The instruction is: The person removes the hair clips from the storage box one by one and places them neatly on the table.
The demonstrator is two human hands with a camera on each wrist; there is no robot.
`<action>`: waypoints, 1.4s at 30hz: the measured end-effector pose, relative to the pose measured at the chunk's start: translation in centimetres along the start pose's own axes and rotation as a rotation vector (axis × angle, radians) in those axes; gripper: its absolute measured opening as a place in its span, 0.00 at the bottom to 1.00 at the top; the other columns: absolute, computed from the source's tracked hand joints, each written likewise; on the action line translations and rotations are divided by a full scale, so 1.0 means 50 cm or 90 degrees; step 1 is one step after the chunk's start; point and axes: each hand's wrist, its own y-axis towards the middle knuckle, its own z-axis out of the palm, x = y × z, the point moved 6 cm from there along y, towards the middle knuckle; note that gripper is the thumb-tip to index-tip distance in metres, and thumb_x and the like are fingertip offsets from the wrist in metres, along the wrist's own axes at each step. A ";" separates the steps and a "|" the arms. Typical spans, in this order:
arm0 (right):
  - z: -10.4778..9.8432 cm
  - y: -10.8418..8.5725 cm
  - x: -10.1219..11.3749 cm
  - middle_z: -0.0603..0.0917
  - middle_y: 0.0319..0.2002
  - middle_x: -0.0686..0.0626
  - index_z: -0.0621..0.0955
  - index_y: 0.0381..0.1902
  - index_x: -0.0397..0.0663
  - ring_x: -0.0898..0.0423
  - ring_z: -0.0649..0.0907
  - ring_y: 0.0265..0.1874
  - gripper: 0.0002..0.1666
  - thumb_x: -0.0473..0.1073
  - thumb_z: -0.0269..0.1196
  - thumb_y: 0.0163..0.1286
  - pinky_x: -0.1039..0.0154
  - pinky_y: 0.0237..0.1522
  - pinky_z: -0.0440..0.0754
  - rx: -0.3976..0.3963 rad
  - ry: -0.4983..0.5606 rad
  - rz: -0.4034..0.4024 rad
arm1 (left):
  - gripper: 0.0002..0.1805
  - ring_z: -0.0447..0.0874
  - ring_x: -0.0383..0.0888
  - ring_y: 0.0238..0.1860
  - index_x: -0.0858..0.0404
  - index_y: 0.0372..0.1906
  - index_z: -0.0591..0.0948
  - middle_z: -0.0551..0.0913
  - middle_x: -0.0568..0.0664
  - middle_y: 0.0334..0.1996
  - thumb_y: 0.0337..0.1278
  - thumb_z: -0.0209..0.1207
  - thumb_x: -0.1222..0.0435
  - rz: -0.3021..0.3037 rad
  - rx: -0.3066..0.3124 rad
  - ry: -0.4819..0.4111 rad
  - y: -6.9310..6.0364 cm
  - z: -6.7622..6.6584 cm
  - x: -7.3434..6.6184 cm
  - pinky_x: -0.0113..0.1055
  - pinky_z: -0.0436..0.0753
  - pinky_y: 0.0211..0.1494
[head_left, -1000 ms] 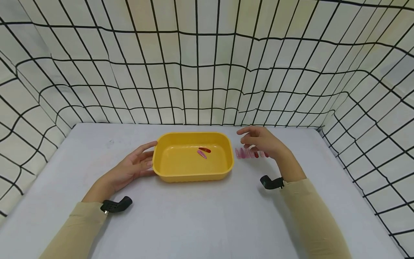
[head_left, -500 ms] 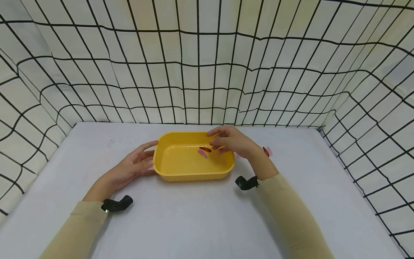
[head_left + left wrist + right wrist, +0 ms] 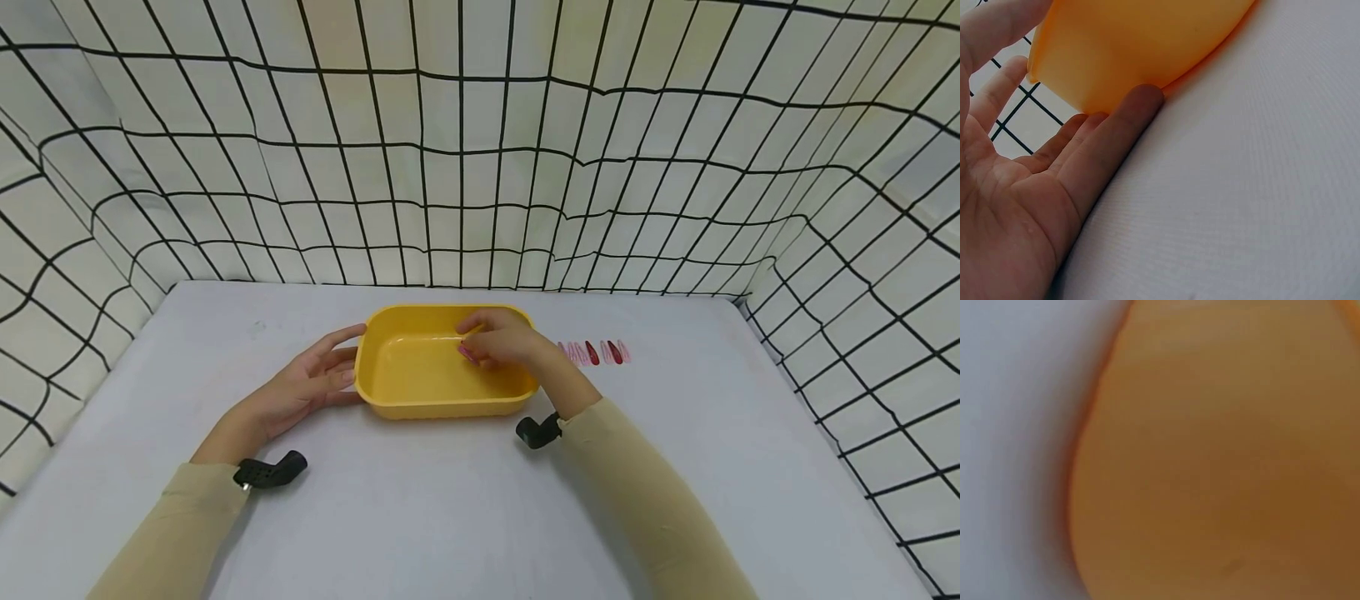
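A yellow plastic tray (image 3: pixel 420 379) stands on the white table. My left hand (image 3: pixel 303 387) touches its left end with fingers spread and fairly straight; in the left wrist view the fingertips of that hand (image 3: pixel 1054 181) rest against the tray wall (image 3: pixel 1129 50). My right hand (image 3: pixel 498 342) reaches into the tray from the right, its fingers curled, thumb and fingertips at a pink hair clip (image 3: pixel 468 354). That hand covers the red clip seen there earlier. The right wrist view holds only the blurred tray wall (image 3: pixel 1210 456), with no hand showing.
To the tray's right, several pink and red hair clips (image 3: pixel 592 353) lie in a row on the table (image 3: pixel 420 500). Black grid netting (image 3: pixel 480 150) in front of pale cloth rises behind the table and along both sides.
My right hand has moved left from above the row of clips into the tray, down to the clips there. The row is uncovered now. My left hand stays put.
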 end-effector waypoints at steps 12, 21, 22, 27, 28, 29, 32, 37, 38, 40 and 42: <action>0.020 0.018 -0.009 0.86 0.37 0.44 0.79 0.58 0.44 0.53 0.83 0.32 0.19 0.39 0.62 0.71 0.64 0.37 0.86 -0.021 -0.015 0.010 | 0.37 0.74 0.43 0.67 0.49 0.80 0.52 0.51 0.61 0.78 0.73 0.51 0.71 -0.005 -0.002 -0.009 0.000 -0.001 0.000 0.44 0.82 0.60; 0.037 0.033 0.002 0.85 0.28 0.48 0.83 0.50 0.45 0.56 0.81 0.22 0.18 0.39 0.70 0.61 0.68 0.27 0.82 -0.081 -0.167 -0.035 | 0.38 0.74 0.43 0.66 0.49 0.80 0.52 0.51 0.61 0.78 0.73 0.52 0.70 -0.010 -0.008 -0.005 0.000 -0.001 -0.001 0.44 0.83 0.60; 0.038 0.034 0.003 0.84 0.30 0.48 0.83 0.48 0.46 0.56 0.81 0.22 0.17 0.39 0.71 0.60 0.68 0.27 0.81 -0.087 -0.182 -0.033 | 0.38 0.74 0.43 0.66 0.49 0.80 0.52 0.51 0.61 0.78 0.73 0.52 0.70 -0.010 -0.007 -0.005 0.000 -0.001 -0.001 0.44 0.83 0.60; 0.042 0.037 0.004 0.83 0.35 0.48 0.84 0.44 0.48 0.55 0.82 0.24 0.15 0.36 0.71 0.58 0.67 0.28 0.82 -0.100 -0.206 -0.024 | 0.38 0.74 0.43 0.66 0.49 0.80 0.51 0.51 0.61 0.78 0.73 0.52 0.70 -0.011 -0.005 -0.005 -0.001 -0.001 -0.001 0.45 0.82 0.60; 0.043 0.037 0.004 0.84 0.35 0.48 0.84 0.44 0.47 0.55 0.82 0.24 0.15 0.35 0.71 0.58 0.67 0.28 0.82 -0.098 -0.202 -0.024 | 0.38 0.74 0.43 0.66 0.49 0.80 0.51 0.51 0.61 0.78 0.73 0.52 0.70 -0.010 -0.004 -0.005 0.000 -0.001 -0.002 0.45 0.82 0.60; 0.043 0.037 0.004 0.84 0.35 0.47 0.84 0.44 0.47 0.55 0.82 0.23 0.15 0.35 0.71 0.58 0.67 0.28 0.82 -0.094 -0.194 -0.023 | 0.38 0.74 0.43 0.66 0.49 0.80 0.51 0.51 0.61 0.78 0.73 0.52 0.70 -0.009 -0.004 -0.005 0.000 -0.001 -0.002 0.44 0.83 0.60; 0.043 0.038 0.001 0.84 0.33 0.47 0.84 0.45 0.46 0.54 0.81 0.23 0.16 0.35 0.71 0.58 0.67 0.27 0.81 -0.074 -0.155 -0.021 | 0.37 0.74 0.43 0.66 0.49 0.80 0.51 0.51 0.62 0.78 0.73 0.52 0.70 -0.006 -0.003 0.002 0.001 -0.002 -0.002 0.44 0.83 0.60; 0.039 0.038 -0.002 0.84 0.29 0.48 0.83 0.50 0.45 0.54 0.79 0.22 0.18 0.36 0.70 0.61 0.67 0.26 0.80 -0.034 -0.055 -0.016 | 0.37 0.74 0.43 0.66 0.49 0.80 0.51 0.51 0.62 0.77 0.73 0.52 0.70 -0.006 -0.004 0.003 0.001 -0.003 0.000 0.44 0.83 0.60; 0.038 0.038 -0.002 0.83 0.28 0.48 0.83 0.51 0.45 0.54 0.79 0.22 0.19 0.36 0.70 0.61 0.67 0.26 0.79 -0.026 -0.032 -0.014 | 0.37 0.74 0.43 0.66 0.49 0.80 0.52 0.52 0.61 0.77 0.73 0.52 0.70 -0.007 -0.005 0.001 0.001 -0.003 0.001 0.44 0.83 0.60; 0.035 0.035 -0.001 0.84 0.27 0.47 0.82 0.53 0.44 0.54 0.78 0.22 0.20 0.38 0.69 0.63 0.67 0.26 0.79 -0.012 0.003 -0.010 | 0.37 0.74 0.44 0.67 0.49 0.80 0.51 0.52 0.61 0.77 0.73 0.52 0.70 -0.006 -0.004 -0.002 0.001 -0.003 0.001 0.45 0.82 0.60; 0.032 0.031 0.001 0.83 0.27 0.47 0.82 0.54 0.44 0.53 0.78 0.23 0.20 0.39 0.69 0.64 0.66 0.27 0.79 -0.001 0.032 -0.002 | 0.38 0.73 0.44 0.67 0.49 0.80 0.52 0.52 0.61 0.77 0.73 0.52 0.70 -0.006 -0.004 -0.004 0.000 -0.003 0.001 0.45 0.82 0.60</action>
